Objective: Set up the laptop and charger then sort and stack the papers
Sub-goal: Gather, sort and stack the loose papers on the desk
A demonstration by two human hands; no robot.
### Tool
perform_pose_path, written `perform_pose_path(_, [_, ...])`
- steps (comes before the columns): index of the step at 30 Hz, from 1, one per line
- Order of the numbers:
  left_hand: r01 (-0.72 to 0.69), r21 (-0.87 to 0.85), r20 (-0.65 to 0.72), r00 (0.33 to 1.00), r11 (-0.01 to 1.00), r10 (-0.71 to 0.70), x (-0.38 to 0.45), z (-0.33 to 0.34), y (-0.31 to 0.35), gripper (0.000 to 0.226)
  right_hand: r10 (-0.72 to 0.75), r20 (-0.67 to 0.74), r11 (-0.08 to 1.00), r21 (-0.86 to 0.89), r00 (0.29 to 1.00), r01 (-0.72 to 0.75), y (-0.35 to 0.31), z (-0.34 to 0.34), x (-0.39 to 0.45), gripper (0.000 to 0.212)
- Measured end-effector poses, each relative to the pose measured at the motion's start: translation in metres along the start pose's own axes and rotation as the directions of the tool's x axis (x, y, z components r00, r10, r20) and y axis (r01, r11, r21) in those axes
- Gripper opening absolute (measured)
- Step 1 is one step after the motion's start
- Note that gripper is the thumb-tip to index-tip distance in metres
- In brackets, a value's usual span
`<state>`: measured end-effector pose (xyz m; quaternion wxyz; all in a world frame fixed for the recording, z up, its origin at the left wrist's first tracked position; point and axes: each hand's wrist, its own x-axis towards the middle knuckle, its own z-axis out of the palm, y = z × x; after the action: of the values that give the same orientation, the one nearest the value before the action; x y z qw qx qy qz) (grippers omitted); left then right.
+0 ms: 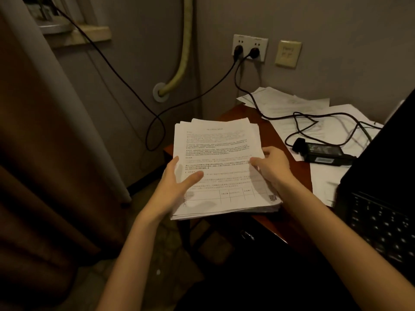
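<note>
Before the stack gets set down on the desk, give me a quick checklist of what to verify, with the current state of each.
1. Both hands hold the paper stack: left hand and right hand at its side edges: ok.
2. Stack edges squared: sheets fanned at top and bottom: not ok.
3. Loose papers gathered: not ok.
4. Charger brick off the papers: not ok.
5. Plugs in the wall outlet: ok.
6. Charger connected to the laptop: cannot tell.
</note>
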<state>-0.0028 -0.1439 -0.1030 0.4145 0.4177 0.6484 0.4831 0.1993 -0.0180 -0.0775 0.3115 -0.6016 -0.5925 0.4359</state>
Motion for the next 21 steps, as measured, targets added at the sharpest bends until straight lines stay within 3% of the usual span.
perform_pose_path(4, [-0.025,0.153,-0.018,0.999,0.988,0.028,0.002,0.003,-0.003,0.109,-0.075,-0.082,0.992,-0.107,0.994,0.066,0.014,-0.004,-0.011,0.052])
perform_pose_path(7, [-0.025,0.249,-0.07,0.997,0.968,0.044,0.014,0.014,0.001,0.082,-0.083,-0.046,0.992,-0.095,0.995,0.079,0.023,0.0,-0.017,0.048])
perform_pose_path(10, [0.06,0.417,-0.099,0.995,0.907,-0.02,0.026,0.022,0.001,0.076,-0.081,-0.046,0.993,-0.086,0.996,0.077,0.023,0.007,-0.022,0.047])
perform_pose_path(13, [0.082,0.475,-0.072,0.996,0.876,-0.054,0.033,0.021,-0.001,0.075,-0.079,-0.03,0.99,-0.12,0.996,0.075,0.021,0.005,-0.021,0.047])
perform_pose_path(16, [0.1,0.668,-0.111,0.993,0.738,-0.035,0.041,0.022,0.013,0.065,-0.085,0.016,0.982,-0.167,0.996,0.086,0.013,-0.004,-0.012,0.048])
perform_pose_path(18, [0.065,0.763,-0.113,0.993,0.643,0.034,0.05,0.029,0.03,0.058,-0.1,0.019,0.973,-0.207,0.995,0.101,0.007,-0.011,-0.002,0.049])
perform_pose_path(21, [-0.1,0.769,0.006,0.989,0.632,0.149,0.073,0.046,0.057,0.051,-0.116,0.027,0.961,-0.25,0.993,0.119,0.002,-0.021,0.017,0.046])
